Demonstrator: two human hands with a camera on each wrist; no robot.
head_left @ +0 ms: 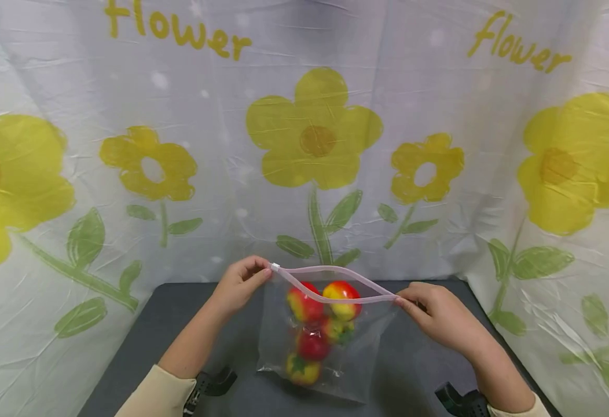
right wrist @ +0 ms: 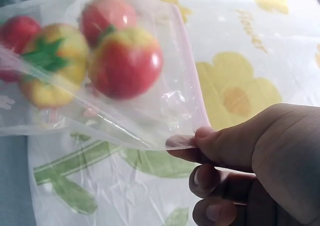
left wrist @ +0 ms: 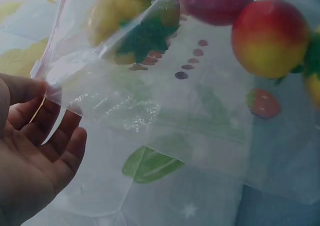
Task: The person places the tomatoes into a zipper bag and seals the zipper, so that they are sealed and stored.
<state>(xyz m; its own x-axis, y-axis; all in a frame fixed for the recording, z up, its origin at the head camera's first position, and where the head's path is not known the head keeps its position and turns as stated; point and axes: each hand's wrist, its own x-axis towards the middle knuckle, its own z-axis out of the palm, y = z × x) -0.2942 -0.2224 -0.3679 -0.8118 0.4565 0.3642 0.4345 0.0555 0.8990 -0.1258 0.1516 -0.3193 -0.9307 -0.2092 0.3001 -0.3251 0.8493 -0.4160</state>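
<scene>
A clear zip bag [head_left: 353, 359] with a pink zip strip [head_left: 336, 270] hangs upright over the dark table, its mouth parted. My left hand [head_left: 239, 285] pinches the bag's top left corner, right at the white slider [head_left: 275, 267]. At the opposite top corner, my right hand [head_left: 442, 317] grips the edge between thumb and forefinger, its other fingers curled below in the right wrist view. Inside lie several round red-and-yellow fruits [right wrist: 127, 65], some showing green leafy tops [right wrist: 47, 55]. A small strawberry print [left wrist: 264, 103] shows on the bag in the left wrist view.
The dark table [head_left: 179, 324] lies beneath the bag. White curtains [head_left: 221, 174] printed with yellow flowers and green leaves stand behind it and along both sides. A black wrist camera [head_left: 213, 385] sits on the left wrist, and another black camera [head_left: 461, 399] on the right.
</scene>
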